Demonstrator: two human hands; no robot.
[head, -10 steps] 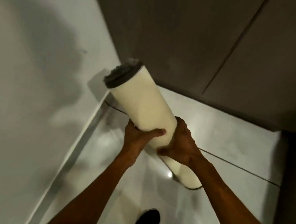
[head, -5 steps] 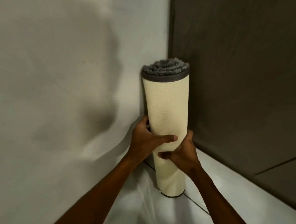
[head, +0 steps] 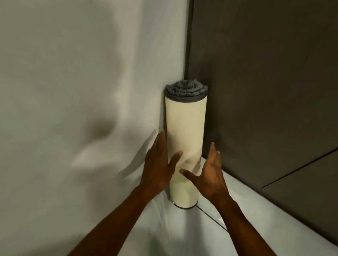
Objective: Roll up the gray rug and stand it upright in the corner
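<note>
The rolled rug [head: 184,125] stands upright on the floor in the corner, between the white wall and the dark panel. Its outside is cream backing; gray pile shows at the top end. My left hand [head: 157,166] is open on the roll's left side, fingers spread, thumb lying against the cream surface. My right hand [head: 211,176] is open on the right side, palm facing the roll and slightly apart from it. Neither hand grips the rug. The hands hide part of the roll's lower half.
A white wall [head: 59,88] fills the left side. A dark brown panelled wall [head: 280,90] fills the right, with a thin seam running diagonally. The pale glossy floor [head: 168,238] extends toward me, with a tile joint near the roll's base.
One second ago the roll was tilted in both hands; it was then stood upright into the corner. Both hands have now opened and let go of it.
</note>
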